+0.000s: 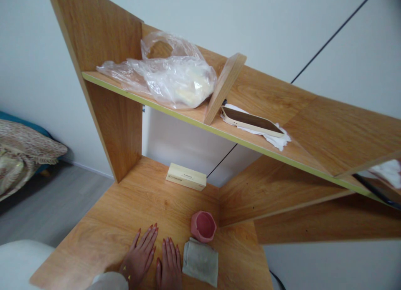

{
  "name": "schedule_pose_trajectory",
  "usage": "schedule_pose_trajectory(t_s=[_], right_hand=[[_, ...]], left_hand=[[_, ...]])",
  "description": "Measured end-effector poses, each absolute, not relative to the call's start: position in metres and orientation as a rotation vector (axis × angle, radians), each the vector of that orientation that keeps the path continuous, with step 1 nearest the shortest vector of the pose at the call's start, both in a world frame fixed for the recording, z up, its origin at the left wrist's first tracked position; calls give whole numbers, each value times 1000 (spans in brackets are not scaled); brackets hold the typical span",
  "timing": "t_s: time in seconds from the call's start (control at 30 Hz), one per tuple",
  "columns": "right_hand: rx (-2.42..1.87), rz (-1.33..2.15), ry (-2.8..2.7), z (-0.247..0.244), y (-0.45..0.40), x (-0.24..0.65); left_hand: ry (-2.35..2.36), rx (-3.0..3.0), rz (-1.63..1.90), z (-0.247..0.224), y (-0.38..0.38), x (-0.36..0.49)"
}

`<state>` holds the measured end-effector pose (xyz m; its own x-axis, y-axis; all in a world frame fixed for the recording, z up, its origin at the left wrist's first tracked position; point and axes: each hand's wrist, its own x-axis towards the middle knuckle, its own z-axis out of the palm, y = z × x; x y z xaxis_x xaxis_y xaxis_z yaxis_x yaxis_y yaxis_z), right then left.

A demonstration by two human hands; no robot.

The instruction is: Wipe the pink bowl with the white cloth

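Blanket [28, 144]: draped at the far left, well apart from the desk [138, 198].
Left hand [142, 250]: laid palm down on the desk, its fingers stretched out and slightly parted; nothing is grasped.
Right hand [169, 260]: also laid flat, its fingers straight and close together; nothing is gripped. It is set just beside the cloth [200, 263]; whether they touch cannot be told.
Bag [184, 81]: left bunched on the shelf [269, 151], out of contact with either hand; its pale contents are blurred by the plastic.
Box [186, 176]: placed at the back of the desk, shut as far as is shown, and not being handled.
Cloth: folded into a flat, squarish pad, to the right of the right hand. The folding looks complete, though a finished state cannot be confirmed.
Cup [203, 226]: stood upright just behind the cloth, with its mouth uncovered; no contents can be made out. Whether its base is rested on the cloth's edge is unclear.
Phone [253, 121]: laid on a tissue [278, 142] on the shelf, out of contact with the hands.
Both hands: judged to be at rest; whether handling is yet to be begun or already finished cannot be determined.
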<state>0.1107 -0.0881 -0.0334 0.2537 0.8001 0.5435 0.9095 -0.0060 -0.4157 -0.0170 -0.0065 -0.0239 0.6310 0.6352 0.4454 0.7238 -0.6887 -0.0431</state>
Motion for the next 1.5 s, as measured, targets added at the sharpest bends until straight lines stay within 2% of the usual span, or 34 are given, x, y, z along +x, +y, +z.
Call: schedule_pose_trajectory(t_s=[1.5], right_hand=[[-1821,-169,-1540,-29,-87,109]], left_hand=[[-1102,-2615,-630,-22,-6,-16]])
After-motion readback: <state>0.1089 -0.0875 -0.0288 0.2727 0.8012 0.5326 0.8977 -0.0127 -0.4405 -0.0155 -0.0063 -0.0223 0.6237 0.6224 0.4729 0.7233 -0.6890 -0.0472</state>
